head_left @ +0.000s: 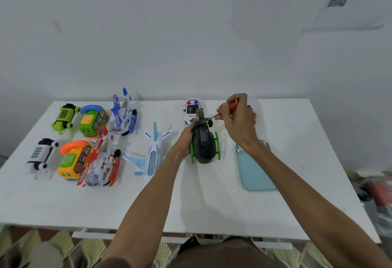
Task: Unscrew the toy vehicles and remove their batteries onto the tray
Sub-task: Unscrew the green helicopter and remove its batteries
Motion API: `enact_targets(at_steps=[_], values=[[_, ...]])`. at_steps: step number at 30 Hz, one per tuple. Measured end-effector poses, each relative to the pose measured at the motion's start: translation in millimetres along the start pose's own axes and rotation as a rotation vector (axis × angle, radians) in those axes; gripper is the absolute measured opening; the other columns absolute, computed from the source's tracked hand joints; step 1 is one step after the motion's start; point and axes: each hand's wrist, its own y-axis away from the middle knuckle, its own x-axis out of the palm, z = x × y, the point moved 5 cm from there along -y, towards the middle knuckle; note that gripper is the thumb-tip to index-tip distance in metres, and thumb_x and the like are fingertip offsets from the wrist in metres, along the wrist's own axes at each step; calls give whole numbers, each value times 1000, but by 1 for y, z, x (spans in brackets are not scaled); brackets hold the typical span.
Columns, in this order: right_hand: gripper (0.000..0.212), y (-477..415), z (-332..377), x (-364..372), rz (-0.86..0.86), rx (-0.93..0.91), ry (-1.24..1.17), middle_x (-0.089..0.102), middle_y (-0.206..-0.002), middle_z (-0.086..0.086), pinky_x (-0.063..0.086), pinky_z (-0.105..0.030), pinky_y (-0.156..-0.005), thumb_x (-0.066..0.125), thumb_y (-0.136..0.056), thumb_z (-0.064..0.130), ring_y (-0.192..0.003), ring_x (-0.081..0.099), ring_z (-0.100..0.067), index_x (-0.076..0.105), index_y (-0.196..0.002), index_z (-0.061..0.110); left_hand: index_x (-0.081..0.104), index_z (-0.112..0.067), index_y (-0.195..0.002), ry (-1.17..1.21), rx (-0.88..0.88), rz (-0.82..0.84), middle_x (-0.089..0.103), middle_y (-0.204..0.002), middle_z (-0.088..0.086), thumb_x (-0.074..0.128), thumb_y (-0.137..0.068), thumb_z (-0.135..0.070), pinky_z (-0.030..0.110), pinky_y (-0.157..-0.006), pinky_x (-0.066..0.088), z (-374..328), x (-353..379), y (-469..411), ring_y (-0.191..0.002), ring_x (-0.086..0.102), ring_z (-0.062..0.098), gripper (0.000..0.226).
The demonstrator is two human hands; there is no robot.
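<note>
tray [257,174]: light blue, flat on the table [212,204], at 3 o'clock from the helicopter; no batteries seen on it.
helicopter [204,142]: dark green, belly up, mid table.
left hand [186,138]: wrapped round the helicopter's side, holding it down.
right hand [237,119]: closed round the red screwdriver [232,104], tip on the helicopter's far end at 12 o'clock.
police car [192,108]: just behind it.
risk: if the toy wobbles, the tip may slip off the screw; a loose tiny screw may roll away.

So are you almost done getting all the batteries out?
Not yet. No batteries show on the blue tray. The left hand grips the upturned green helicopter; the right hand holds an orange screwdriver against its underside. The police car, white airplane and other toys are left.
</note>
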Motion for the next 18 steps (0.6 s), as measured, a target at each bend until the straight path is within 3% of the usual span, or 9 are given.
enact_targets(at_steps=[5, 9, 13, 18], values=[[11, 17, -5, 2, 5, -96, -1, 68, -92, -10, 62, -36, -75, 51, -103, 11, -82, 75, -14, 42, -110, 9, 70, -9, -107, 15, -22, -2, 72, -85, 12, 47, -105, -52, 38, -75, 60, -1, 1, 1, -75, 71, 26, 49], [10, 26, -13, 6, -11, -79, -30, 68, -97, -11, 62, -36, -78, 51, -104, 13, -87, 75, -15, 43, -110, 12, 67, -8, -119, 13, -18, -1, 71, -92, 17, 48, -104, -53, 39, -78, 60, -2, 2, 1, -80, 71, 29, 51], [10, 34, -13, 7, -36, -110, -25, 69, -101, -8, 62, -36, -80, 51, -104, 12, -91, 74, -14, 43, -110, 13, 66, -9, -103, -8, -39, -17, 73, -83, 11, 47, -104, -52, 37, -74, 59, -4, 4, 5, -73, 71, 25, 47], [12, 46, -18, 12, -43, -151, 29, 67, -109, -4, 61, -40, -81, 50, -104, 13, -98, 72, -15, 44, -114, 12, 68, -10, -105, 0, -50, -24, 72, -85, 12, 43, -106, -52, 36, -72, 59, -4, 5, 6, -72, 71, 24, 48]])
